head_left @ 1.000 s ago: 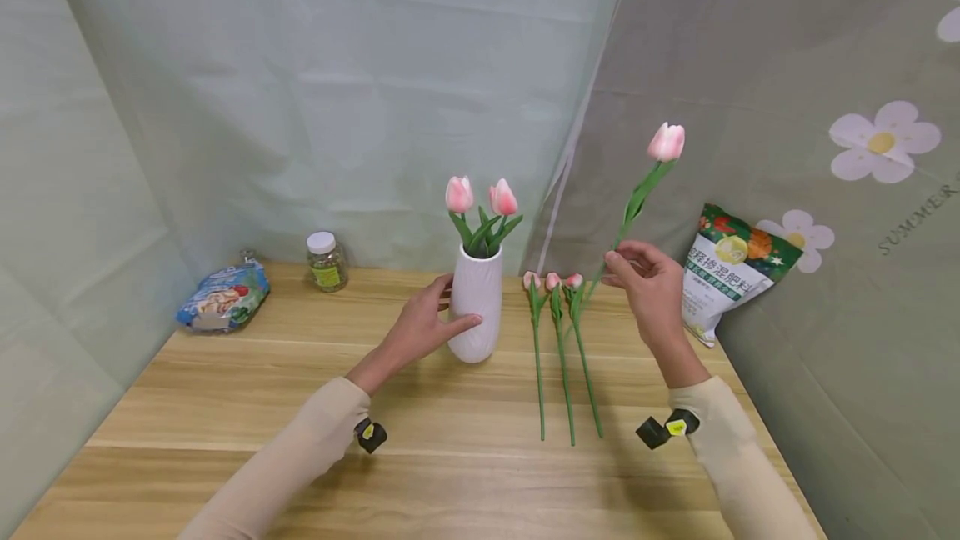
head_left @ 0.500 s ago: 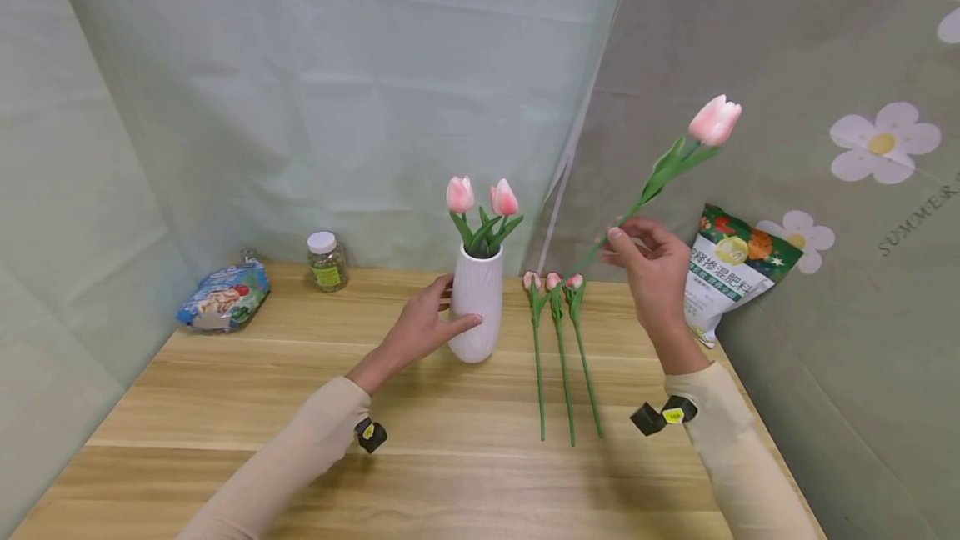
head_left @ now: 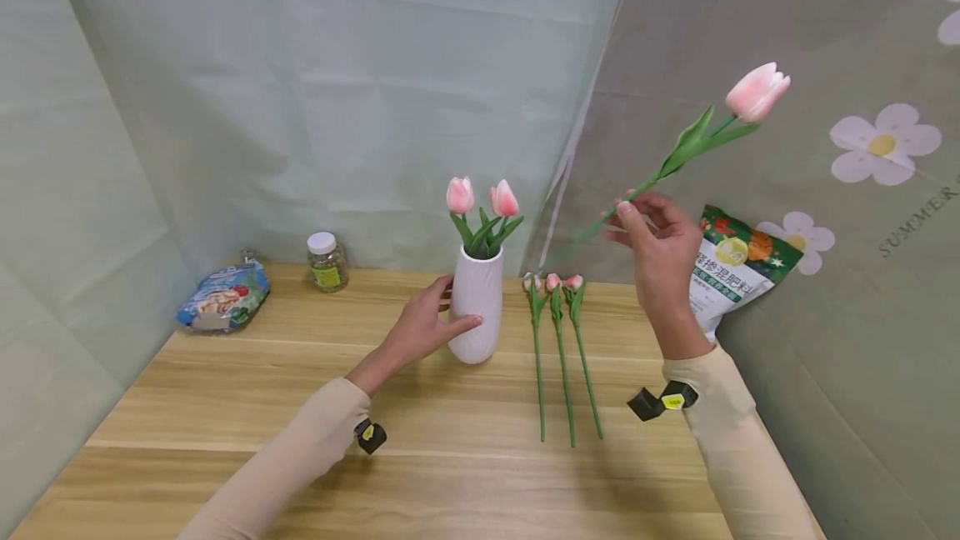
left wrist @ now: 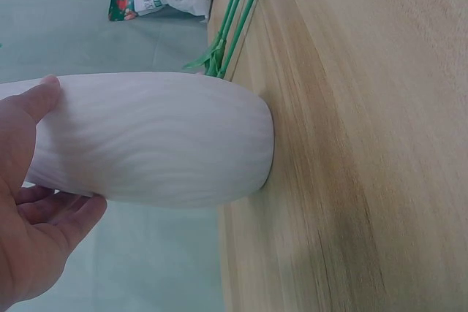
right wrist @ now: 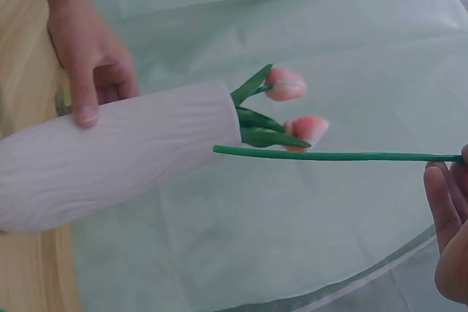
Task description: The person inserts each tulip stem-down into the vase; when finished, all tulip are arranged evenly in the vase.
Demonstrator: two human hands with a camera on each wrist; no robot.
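The right hand [head_left: 666, 265] pinches a tulip [head_left: 684, 150] in its fingers [head_left: 634, 222]; the stem [right wrist: 336, 156] slants down-left toward the upright vase [head_left: 480, 294], gripped by the left hand [head_left: 420, 325].

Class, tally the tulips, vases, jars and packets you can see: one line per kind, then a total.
Tulips: 6 (1 held, 2 standing, 3 lying flat)
Vase: 1
Jar: 1
Packets: 2
Total: 10
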